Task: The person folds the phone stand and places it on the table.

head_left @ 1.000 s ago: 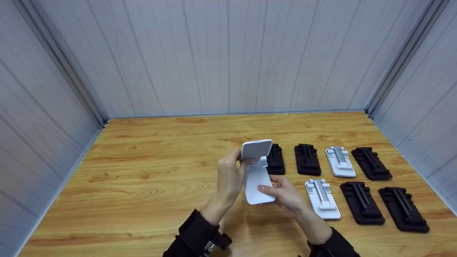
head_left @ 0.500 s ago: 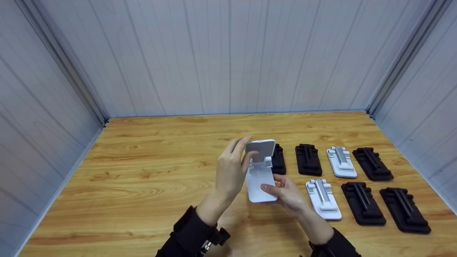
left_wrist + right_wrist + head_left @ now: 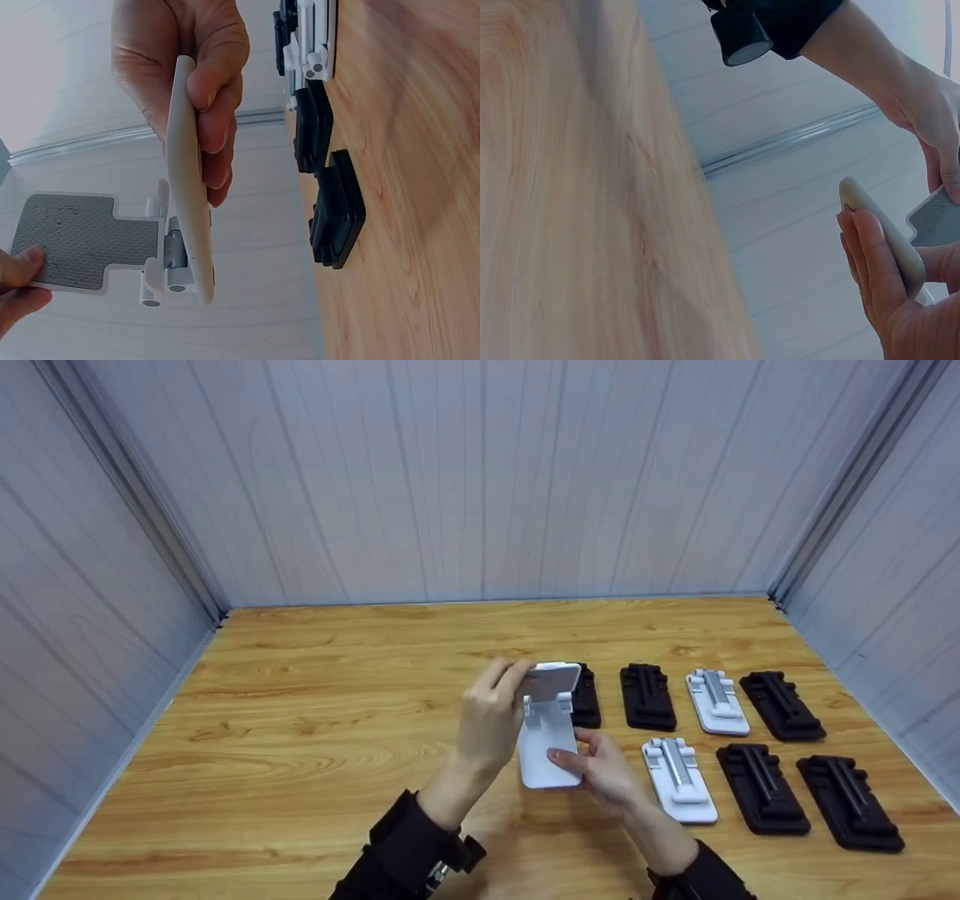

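A white folding phone stand [image 3: 547, 750] is held up above the table, its two plates hinged apart. My right hand [image 3: 611, 772] grips the lower plate, thumb on its face and fingers behind. In the left wrist view that thumb lies on the plate's grey pad [image 3: 67, 240]. My left hand [image 3: 491, 720] pinches the upper plate [image 3: 551, 682] at its left edge; the left wrist view shows the thumb and fingers [image 3: 217, 90] on either side of it. In the right wrist view my right hand's fingers [image 3: 877, 262] lie straight along the plate's back.
On the right of the wooden table [image 3: 300, 735] lie several folded phone stands, black ones [image 3: 648, 696] and white ones [image 3: 679, 780]. One black stand [image 3: 586, 697] is partly hidden behind the held stand. Pale panel walls [image 3: 480, 480] enclose the back and sides.
My left hand let go of the upper plate, its fingers spreading beside it, and now pinches it again. The upper plate leans further forward. My right hand keeps its grip almost in place.
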`<state>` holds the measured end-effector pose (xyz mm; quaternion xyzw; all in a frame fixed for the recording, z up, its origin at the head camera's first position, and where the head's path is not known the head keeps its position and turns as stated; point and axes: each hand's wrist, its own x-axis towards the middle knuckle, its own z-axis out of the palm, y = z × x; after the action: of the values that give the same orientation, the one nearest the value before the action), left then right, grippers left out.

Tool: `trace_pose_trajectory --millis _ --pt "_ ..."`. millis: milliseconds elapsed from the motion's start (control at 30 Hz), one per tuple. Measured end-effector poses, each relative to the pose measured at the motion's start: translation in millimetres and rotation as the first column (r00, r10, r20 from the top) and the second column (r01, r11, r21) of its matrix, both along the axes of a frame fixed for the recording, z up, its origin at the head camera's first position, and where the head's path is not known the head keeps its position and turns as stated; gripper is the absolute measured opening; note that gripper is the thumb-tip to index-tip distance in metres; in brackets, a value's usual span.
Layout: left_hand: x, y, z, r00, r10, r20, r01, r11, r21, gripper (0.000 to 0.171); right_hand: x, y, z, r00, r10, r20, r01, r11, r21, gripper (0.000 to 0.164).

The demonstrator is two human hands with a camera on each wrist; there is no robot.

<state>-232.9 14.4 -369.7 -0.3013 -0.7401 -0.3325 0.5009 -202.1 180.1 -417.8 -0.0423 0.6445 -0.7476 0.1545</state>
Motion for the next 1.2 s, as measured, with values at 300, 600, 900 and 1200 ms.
trace_pose_trajectory --millis 300,600,900,1200 --pt "2.4 4 -5.0 0.984 -0.008 -0.178 0.011 1.000 0.021 0.037 0.5 1 2.5 0.999 -0.050 0.002 0.050 0.999 0.020 0.051" --pt "8.5 10 -17.1 0.971 -0.036 -0.238 0.037 0.999 -0.002 0.017 -0.1 5 3.9 0.999 -0.043 0.013 0.043 0.999 -0.009 0.052" --pt "17.4 12 -29.8 0.971 -0.050 -0.234 0.048 0.999 -0.016 0.033 -1.4 5 3.2 0.998 -0.051 0.047 0.053 0.997 -0.055 0.045" --pt "23.1 12 -39.2 0.970 -0.056 -0.236 0.048 0.998 -0.037 0.034 -0.1 5 1.5 0.996 -0.073 0.058 0.076 0.995 -0.061 0.040"
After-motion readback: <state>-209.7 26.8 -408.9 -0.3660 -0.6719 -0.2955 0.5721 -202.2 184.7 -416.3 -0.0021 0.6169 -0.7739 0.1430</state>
